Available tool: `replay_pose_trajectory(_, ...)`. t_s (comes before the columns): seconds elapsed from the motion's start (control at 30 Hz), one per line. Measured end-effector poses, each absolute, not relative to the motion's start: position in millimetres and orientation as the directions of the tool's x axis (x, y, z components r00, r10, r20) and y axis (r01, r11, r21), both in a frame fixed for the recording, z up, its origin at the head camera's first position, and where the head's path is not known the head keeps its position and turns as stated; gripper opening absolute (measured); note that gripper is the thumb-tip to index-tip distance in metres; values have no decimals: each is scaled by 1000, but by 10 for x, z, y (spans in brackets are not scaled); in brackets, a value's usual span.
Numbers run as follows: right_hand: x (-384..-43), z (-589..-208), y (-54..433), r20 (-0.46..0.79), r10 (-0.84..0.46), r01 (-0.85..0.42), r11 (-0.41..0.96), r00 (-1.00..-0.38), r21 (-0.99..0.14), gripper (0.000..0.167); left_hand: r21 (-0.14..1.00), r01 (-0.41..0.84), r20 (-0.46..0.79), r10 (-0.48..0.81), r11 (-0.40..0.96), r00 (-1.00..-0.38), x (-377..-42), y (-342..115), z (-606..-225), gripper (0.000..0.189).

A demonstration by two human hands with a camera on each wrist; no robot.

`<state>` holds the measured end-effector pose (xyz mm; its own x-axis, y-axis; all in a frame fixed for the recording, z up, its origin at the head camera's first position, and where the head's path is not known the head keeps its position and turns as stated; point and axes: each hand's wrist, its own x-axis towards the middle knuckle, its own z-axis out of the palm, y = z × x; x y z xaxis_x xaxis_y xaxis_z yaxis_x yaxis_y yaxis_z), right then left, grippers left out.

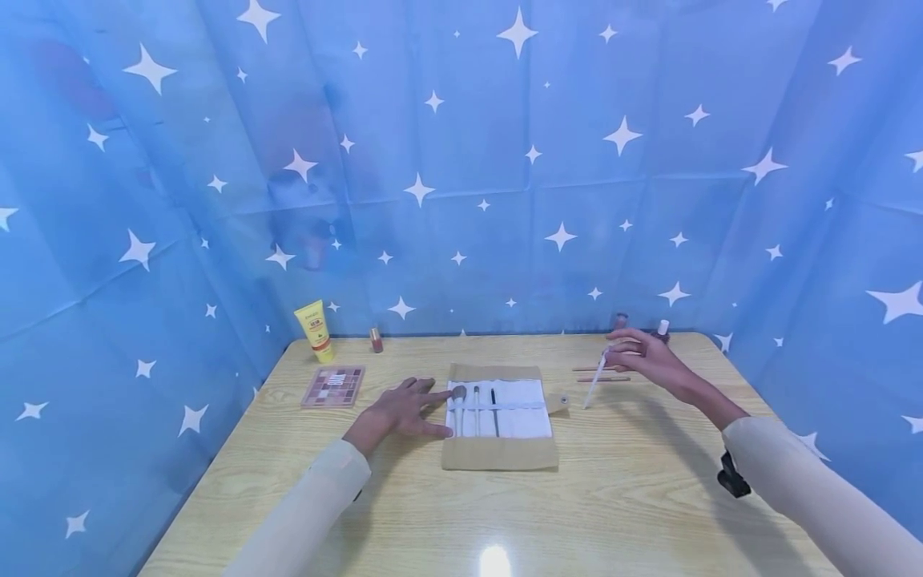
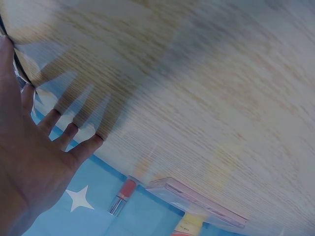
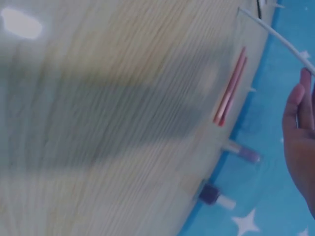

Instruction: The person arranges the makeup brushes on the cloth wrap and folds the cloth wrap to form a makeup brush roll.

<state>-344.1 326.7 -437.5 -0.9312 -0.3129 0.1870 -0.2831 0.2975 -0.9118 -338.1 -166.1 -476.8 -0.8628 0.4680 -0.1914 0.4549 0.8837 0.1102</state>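
A brush roll [image 1: 497, 453] lies unrolled on the table, tan outside and white within. Under its strap sit a fluffy makeup brush [image 1: 459, 394], a smaller white-handled brush [image 1: 477, 401] and a dark slim brush [image 1: 494, 409]. My left hand [image 1: 407, 409] rests at the roll's left edge, fingers spread, fingertips right at the border. To the right of the roll, my right hand [image 1: 652, 361] pinches a white-handled makeup brush [image 1: 594, 381] by its upper end, the handle slanting down toward the table. Its upper end is hidden by the fingers. In the right wrist view the white handle [image 3: 275, 34] extends from the fingertips.
Two pinkish pencils [image 3: 230, 88] lie side by side near the right hand. Behind it stand a dark nail polish bottle [image 3: 210, 193] and another small bottle [image 3: 243, 151]. At left are an eyeshadow palette [image 1: 333, 386], a yellow tube [image 1: 314, 328] and a small red bottle [image 1: 376, 340].
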Motion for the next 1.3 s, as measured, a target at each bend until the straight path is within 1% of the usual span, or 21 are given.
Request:
replay_pose_trajectory(0.27,-3544,-4348,2966,232,-337,-324,248,-912,-913,33,117,450,-182,465,885,-867,-3358,-1657,-4753,84)
replay_pose_trajectory(0.4,-3611,-4341,2839,223,-339,-327,291,-914,-899,29,118,451,-184,465,885,-866,-3348,-1662,-4742,84)
replay_pose_trajectory(0.5,-3640,-4333,2760,216,-353,-336,326,-910,-884,31,110,455,-186,468,884,-864,-3350,-1662,-4743,84)
replay_pose_trajectory(0.77,-3680,-4317,2532,202,-385,-338,325,-900,-883,36,88,465,-184,473,881,-862,-3379,-1664,-4769,85)
replay_pose_trajectory(1.07,-3759,-4331,2290,189,-398,-335,339,-898,-879,34,101,455,-189,466,885,-864,-3386,-1657,-4758,85)
replay_pose_trajectory(1.3,-3842,-4377,2069,187,-401,-322,302,-897,-897,33,107,447,-199,460,888,-865,-3386,-1661,-4756,84)
